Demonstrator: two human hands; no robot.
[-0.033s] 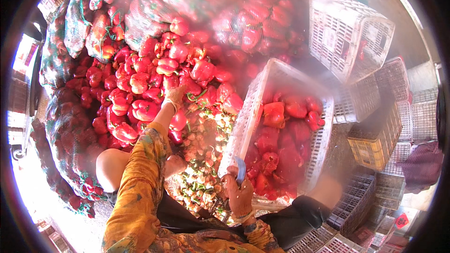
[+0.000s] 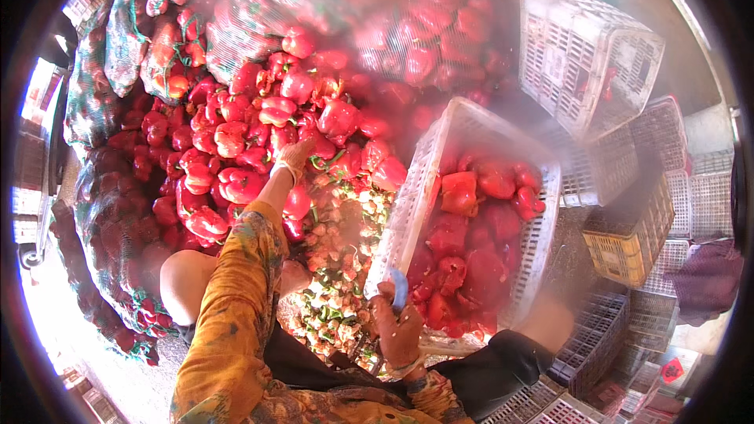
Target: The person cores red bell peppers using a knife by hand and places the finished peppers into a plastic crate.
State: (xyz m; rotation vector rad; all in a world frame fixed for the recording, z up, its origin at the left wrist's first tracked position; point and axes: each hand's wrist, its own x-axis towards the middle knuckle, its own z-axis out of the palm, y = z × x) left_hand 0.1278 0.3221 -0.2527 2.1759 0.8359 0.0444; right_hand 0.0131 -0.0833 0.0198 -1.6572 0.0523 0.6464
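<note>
My left hand (image 2: 294, 155) reaches into a heap of red bell peppers (image 2: 232, 140). Its fingertips blend with the peppers, so I cannot tell whether it grips one. One pepper with a green stem (image 2: 328, 159) lies right beside it. Lower down, my right hand (image 2: 398, 334) is closed around a tool with a light blue curved part (image 2: 400, 289) sticking up by the thumb; the rest of the tool is hidden. Next to that hand stands a white plastic crate (image 2: 400, 224), partly filled with red bell peppers (image 2: 462, 247) whose stems and cores mostly do not show.
Cut-off pepper cores and stems (image 2: 338, 267) cover the floor between my legs. Mesh sacks of peppers (image 2: 118, 212) line the left and far sides. At the right stand an upended white crate (image 2: 585, 63), a yellow crate (image 2: 628, 235) and several stacked crates (image 2: 593, 338).
My right hand and the light blue part have shifted very slightly left and tilted. My left hand stays at nearly the same spot on the heap.
</note>
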